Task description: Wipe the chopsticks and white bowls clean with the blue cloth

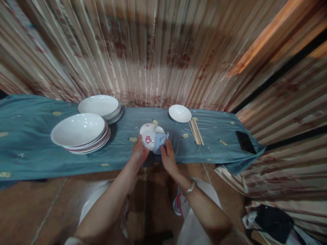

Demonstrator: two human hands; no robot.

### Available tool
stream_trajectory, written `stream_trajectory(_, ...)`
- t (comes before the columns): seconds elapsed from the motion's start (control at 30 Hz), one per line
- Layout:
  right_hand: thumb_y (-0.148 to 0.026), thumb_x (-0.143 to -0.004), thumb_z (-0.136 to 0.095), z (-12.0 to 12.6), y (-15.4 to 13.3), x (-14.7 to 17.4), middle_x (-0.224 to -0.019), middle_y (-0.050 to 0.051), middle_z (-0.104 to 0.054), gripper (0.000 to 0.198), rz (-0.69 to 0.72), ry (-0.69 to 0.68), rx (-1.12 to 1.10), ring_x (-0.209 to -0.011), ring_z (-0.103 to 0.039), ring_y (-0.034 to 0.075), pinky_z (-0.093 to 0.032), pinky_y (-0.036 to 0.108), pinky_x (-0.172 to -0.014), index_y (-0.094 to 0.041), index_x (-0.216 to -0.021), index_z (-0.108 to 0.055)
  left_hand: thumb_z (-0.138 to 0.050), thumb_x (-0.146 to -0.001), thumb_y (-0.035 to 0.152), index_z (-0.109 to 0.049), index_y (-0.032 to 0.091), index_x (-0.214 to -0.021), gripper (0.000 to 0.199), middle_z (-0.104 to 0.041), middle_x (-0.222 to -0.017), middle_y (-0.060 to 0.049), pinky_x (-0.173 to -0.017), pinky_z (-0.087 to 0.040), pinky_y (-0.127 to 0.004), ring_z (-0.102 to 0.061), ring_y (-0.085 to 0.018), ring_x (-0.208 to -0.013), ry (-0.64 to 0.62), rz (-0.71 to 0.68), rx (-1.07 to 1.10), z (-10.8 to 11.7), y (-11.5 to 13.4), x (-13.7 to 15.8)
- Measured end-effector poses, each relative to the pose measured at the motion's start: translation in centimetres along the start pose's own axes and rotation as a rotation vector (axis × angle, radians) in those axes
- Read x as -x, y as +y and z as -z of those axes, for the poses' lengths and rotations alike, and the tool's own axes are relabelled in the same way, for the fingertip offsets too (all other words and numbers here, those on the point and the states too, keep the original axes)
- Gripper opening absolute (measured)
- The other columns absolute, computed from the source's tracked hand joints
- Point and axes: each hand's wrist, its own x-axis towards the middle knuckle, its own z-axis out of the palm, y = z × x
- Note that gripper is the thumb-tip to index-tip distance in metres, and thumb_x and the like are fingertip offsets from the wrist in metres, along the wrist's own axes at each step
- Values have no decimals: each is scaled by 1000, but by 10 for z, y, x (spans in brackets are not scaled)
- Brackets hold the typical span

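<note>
My left hand (140, 150) grips the near-left edge of a small white dish (147, 133) with red markings, held over the front part of the table. A light blue cloth (160, 141) lies against the dish's right side, pinched in my right hand (168, 154). Part of the dish is hidden beneath the cloth. Beyond my right hand, a shallow white bowl (180, 113) stands near the table's back edge. Several wooden chopsticks (196, 132) lie side by side just in front of that bowl.
Two stacks of white dishes, a front stack (79, 131) and a back stack (99, 106), stand on the left of the blue tablecloth (122, 158). A black phone (245, 142) lies near the right end. Pleated curtains (143, 51) hang behind. A black bag (274, 223) is at lower right.
</note>
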Motion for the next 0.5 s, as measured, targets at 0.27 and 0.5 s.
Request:
stream_trajectory(0.27,-29,-93,-34,3,-21,26,-153,13,-20,54,214,-134,198,-142,-19,22,-24,44,-114,-14,-144,-27,-35,-96,26,-58,6,-117,37,-72,-96,-10,-98,-45,-30,-64,-17,-101,43,-7,-2,2,0,-6)
stream_trajectory(0.5,-19,-92,-31,5,-24,30,-151,21,-23,52,443,-153,366,-142,-16,25,-26,47,-113,-6,-142,-28,-42,-93,31,-63,6,-105,35,-73,-81,-9,-86,-52,-32,-68,-17,-76,69,-10,-109,9,-2,-9)
